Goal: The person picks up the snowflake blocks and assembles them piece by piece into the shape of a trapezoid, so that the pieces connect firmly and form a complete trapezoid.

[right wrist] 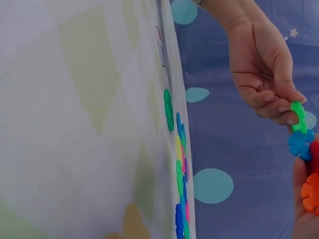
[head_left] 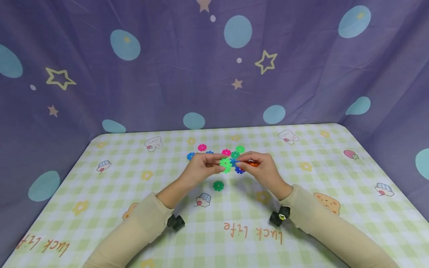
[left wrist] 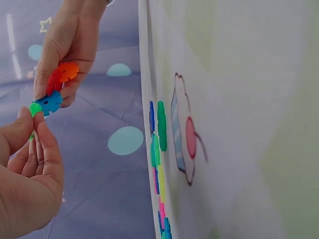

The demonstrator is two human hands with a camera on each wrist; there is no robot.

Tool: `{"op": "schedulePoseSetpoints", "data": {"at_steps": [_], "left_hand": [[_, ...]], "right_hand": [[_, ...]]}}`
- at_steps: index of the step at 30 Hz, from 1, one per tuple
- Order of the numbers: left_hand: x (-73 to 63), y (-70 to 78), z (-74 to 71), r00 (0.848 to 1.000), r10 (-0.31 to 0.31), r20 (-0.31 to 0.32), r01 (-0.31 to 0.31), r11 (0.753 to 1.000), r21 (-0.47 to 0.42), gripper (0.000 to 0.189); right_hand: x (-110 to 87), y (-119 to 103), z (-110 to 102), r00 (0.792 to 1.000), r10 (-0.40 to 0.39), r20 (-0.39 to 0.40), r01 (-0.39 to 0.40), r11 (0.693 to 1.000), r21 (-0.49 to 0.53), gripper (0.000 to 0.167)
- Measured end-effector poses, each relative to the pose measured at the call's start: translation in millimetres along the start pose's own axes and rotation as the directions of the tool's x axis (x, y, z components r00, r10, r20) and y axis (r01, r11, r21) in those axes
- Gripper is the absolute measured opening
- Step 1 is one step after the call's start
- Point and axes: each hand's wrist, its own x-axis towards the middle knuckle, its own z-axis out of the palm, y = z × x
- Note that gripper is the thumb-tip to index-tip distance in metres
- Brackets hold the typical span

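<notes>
Head view: a far-left pink disc and near dark-green disc lie unattached on the table; left hand pinches a light-green disc against a blue disc, apparently already linked to the red disc and orange disc in the right hand's grip.

Beige sleeves, black boxy wrist cameras, bare fingers.

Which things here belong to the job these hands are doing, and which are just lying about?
In the job:
- left hand, pinching a light green disc
- right hand, holding a blue disc, red disc and orange disc

Lying about on the tablecloth, perhaps as spares:
- dark green disc
- pink disc
- other loose discs
</notes>
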Motion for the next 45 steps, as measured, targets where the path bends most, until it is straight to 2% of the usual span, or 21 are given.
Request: {"op": "schedulePoseSetpoints", "data": {"at_steps": [4, 10, 15, 20, 24, 29, 33, 37, 41, 45], "left_hand": [[-0.1, 0.9, 1.6, 1.0, 0.008, -0.005, -0.008, 1.0, 0.021, 0.034], [-3.0, 2.0, 4.1, 1.0, 0.005, -0.006, -0.005, 1.0, 0.021, 0.032], [-4.2, 2.5, 4.9, 1.0, 0.019, -0.014, -0.018, 0.999, 0.039, 0.033], [-1.9, -0.7, -1.0, 0.999, 0.001, 0.046, -0.001, 1.0, 0.019, 0.037], [0.0, -7.6, -15.9, 0.996, -0.015, 0.09, 0.017, 1.0, -0.013, 0.043], [1.5, -21.1, -47.6, 0.995, -0.021, 0.095, 0.022, 1.0, -0.014, 0.043], [3.6, -36.0, -73.6, 0.992, -0.097, 0.076, 0.096, 0.995, 0.017, 0.042], [5.9, -50.9, -91.6, 0.984, -0.164, 0.074, 0.159, 0.985, 0.066, 0.041], [8.9, -63.9, -104.3, 0.982, -0.184, 0.044, 0.176, 0.975, 0.139, 0.039], [12.6, -74.5, -116.6, 0.984, -0.175, -0.038, 0.179, 0.973, 0.146, 0.038]], "right_hand": [[0.1, 15, -1, 1.0, -0.023, -0.011, 0.023, 1.0, 0.013, 0.009], [-1.1, 20, 1, 0.997, -0.076, -0.013, 0.076, 0.997, 0.027, 0.008], [-1.9, 11, 2, 0.996, -0.092, -0.012, 0.092, 0.996, 0.006, 0.008], [-4.0, -9, 1, 0.999, -0.043, 0.021, 0.043, 0.999, -0.018, 0.006], [-5.4, -10, 0, 1.0, -0.002, 0.022, 0.002, 1.0, -0.02, 0.007], [-6.4, -5, -4, 0.999, 0.038, 0.027, -0.038, 0.999, -0.004, 0.009], [-6.5, -3, -6, 0.998, 0.047, 0.029, -0.047, 0.999, 0.0, 0.01], [-6.8, -5, -5, 0.998, 0.051, 0.022, -0.051, 0.999, -0.004, 0.01], [-6.6, -6, -5, 0.998, 0.052, 0.021, -0.052, 0.999, -0.004, 0.01], [-6.3, -8, -4, 0.998, 0.055, 0.027, -0.055, 0.999, -0.001, 0.01]]}}
